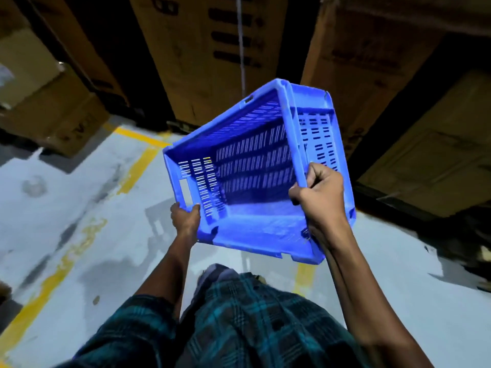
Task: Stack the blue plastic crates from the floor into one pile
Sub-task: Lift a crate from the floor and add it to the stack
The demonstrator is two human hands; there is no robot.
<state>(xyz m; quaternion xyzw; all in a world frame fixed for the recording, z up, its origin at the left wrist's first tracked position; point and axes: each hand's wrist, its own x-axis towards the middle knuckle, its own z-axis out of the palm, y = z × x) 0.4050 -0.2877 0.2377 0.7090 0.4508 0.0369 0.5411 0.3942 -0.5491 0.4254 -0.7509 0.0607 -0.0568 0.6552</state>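
Note:
A blue plastic crate (252, 160) with slotted walls hangs in the air in front of me, tilted, its open top turned toward me and to the left. My left hand (184, 217) grips its left end wall at the handle slot. My right hand (320, 193) grips the rim of its right long side. The crate is empty. No other crate shows in this view.
Tall brown cardboard boxes (202, 54) stand in a row ahead and to the right (430, 160), with more on the left (50, 112). The grey floor (66, 197) carries yellow painted lines (138, 168). My checked trousers (239, 325) fill the bottom of the view.

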